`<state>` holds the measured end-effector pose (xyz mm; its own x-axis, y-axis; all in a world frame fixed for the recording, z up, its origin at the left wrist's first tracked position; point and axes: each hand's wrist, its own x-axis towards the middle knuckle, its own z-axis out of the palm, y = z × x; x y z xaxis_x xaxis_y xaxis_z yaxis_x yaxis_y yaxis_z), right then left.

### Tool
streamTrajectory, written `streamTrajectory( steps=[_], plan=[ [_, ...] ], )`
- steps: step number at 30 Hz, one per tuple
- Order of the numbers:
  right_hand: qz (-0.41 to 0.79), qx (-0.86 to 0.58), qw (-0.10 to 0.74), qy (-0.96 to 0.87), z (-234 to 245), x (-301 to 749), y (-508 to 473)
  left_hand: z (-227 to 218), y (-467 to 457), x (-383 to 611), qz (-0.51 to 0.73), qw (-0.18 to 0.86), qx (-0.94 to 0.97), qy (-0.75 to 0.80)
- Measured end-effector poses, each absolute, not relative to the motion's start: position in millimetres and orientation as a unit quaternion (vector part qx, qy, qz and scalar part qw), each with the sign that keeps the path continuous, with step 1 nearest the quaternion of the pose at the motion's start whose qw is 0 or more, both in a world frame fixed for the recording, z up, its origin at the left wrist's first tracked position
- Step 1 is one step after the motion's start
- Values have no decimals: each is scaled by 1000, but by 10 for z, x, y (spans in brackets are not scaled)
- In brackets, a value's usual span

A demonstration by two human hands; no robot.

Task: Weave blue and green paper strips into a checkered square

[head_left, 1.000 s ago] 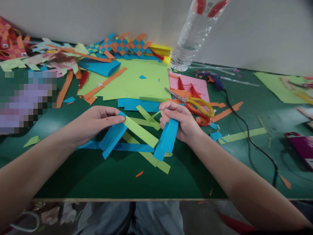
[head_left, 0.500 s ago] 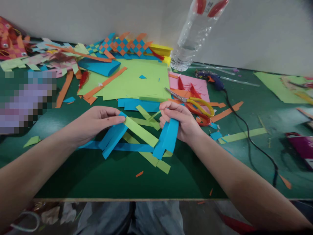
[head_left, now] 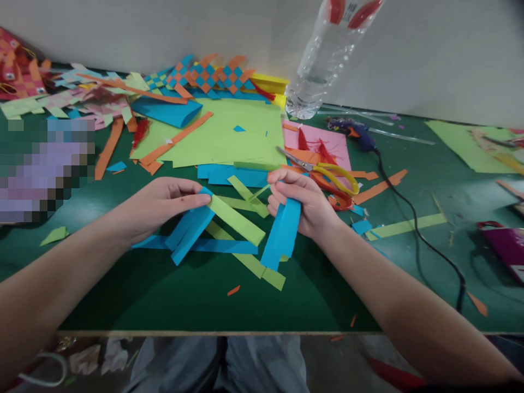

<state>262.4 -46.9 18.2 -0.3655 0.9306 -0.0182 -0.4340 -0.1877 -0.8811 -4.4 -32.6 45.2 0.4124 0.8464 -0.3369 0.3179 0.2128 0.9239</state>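
Observation:
Between thumb and fingers, my left hand pinches a blue paper strip folded over, with a green paper strip jutting from it to the right. My right hand is closed on another folded blue paper strip, whose two ends hang down below the fingers. The two hands are apart, above the table. Beneath them lie loose green strips and a long blue strip. Yellow-handled scissors rest just beyond my right hand.
Green paper sheets and woven paper fish lie behind. A water bottle stands by the wall. To the right are a glue gun with its black cord and a purple packet. Paper scraps pile up back left.
The blue strip in my right hand has turned slightly, its hanging ends now closer together and a little further right. My left hand stays almost still.

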Motion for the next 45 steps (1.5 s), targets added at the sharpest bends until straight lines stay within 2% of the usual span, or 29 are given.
streamTrajectory(
  steps=[35,45],
  plan=[
    [668,-347,487,-443,213,2542,-509,477,-386,-27,196,612,597,479],
    [606,-375,457,-533,224,2477,-597,418,-380,-35,163,575,626,500]
  ],
)
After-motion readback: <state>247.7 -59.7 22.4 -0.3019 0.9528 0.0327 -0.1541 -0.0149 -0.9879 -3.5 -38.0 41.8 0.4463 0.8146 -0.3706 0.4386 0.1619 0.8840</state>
